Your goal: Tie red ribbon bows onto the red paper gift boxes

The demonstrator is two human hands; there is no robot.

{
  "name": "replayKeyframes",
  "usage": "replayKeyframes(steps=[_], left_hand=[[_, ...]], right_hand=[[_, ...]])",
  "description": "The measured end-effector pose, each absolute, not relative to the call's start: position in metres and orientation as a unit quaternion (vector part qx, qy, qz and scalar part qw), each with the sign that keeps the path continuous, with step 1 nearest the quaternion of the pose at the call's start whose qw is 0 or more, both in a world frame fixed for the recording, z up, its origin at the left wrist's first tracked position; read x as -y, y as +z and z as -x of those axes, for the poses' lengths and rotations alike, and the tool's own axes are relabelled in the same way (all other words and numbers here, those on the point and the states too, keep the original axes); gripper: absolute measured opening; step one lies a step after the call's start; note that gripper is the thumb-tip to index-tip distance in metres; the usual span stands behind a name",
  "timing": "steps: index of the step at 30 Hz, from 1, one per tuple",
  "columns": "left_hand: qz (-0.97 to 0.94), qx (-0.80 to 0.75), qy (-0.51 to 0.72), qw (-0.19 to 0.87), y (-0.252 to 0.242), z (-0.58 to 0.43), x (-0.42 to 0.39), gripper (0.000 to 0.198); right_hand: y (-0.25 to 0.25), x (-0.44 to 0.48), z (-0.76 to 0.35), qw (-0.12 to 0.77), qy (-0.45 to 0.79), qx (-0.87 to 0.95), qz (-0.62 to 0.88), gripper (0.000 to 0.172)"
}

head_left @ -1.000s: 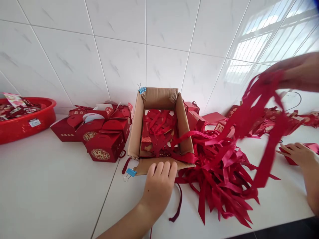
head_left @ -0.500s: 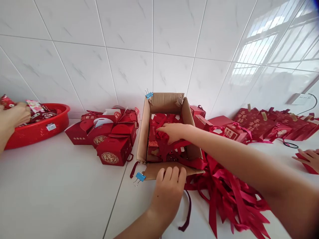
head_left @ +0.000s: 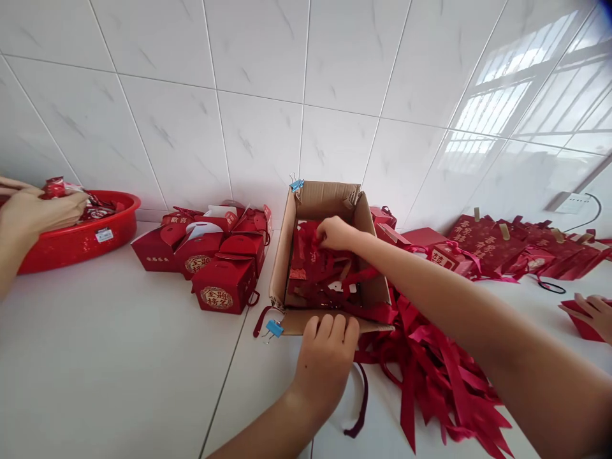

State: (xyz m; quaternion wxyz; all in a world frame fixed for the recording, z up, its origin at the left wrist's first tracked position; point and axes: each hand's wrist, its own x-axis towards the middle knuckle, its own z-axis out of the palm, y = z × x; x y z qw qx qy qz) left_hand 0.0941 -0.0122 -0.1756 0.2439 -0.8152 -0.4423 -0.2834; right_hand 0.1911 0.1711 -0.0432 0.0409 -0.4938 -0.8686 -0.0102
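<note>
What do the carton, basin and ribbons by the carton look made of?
Carton: matte brown cardboard, by its ragged edges. Basin: probably glossy plastic, judging by its smooth, shiny wall. Ribbons: seemingly satin-like fabric, from soft sheen and limp folds.

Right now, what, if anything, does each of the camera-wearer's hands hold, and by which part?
Left hand: the cardboard front flap, by its outer edge. Right hand: red ribbon; which part is unclear.

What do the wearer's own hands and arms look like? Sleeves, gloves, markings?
Left hand: ungloved, nothing worn in view, one small spot on its back. Right hand: also ungloved; some fingers are hidden. Left forearm and right forearm: bare as far as they show, no markings I can make out.
</note>
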Motion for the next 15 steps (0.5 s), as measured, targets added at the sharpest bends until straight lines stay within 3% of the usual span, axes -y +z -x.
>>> replayKeyframes(steps=[2, 5, 11, 15], left_hand=[[0.815, 0.443, -0.283, 0.242, -0.176, -0.094, 0.012, 0.032], [0.816, 0.441, -0.285, 0.241, -0.177, -0.093, 0.012, 0.035], [0.819, 0.440, -0.289, 0.229, -0.174, -0.093, 0.011, 0.035], [0.825, 0.441, -0.285, 0.209, -0.172, -0.093, 0.011, 0.028]], right_hand=[[-0.017, -0.165, -0.200, 0.103, -0.026, 0.859, 0.502, 0.013], [0.024, -0.152, -0.218, 0.205, -0.046, 0.830, 0.516, 0.020], [0.090, -0.109, -0.277, 0.519, 0.042, 0.708, 0.476, 0.014], [0.115, -0.069, -0.337, 0.616, 0.011, 0.670, 0.415, 0.014]])
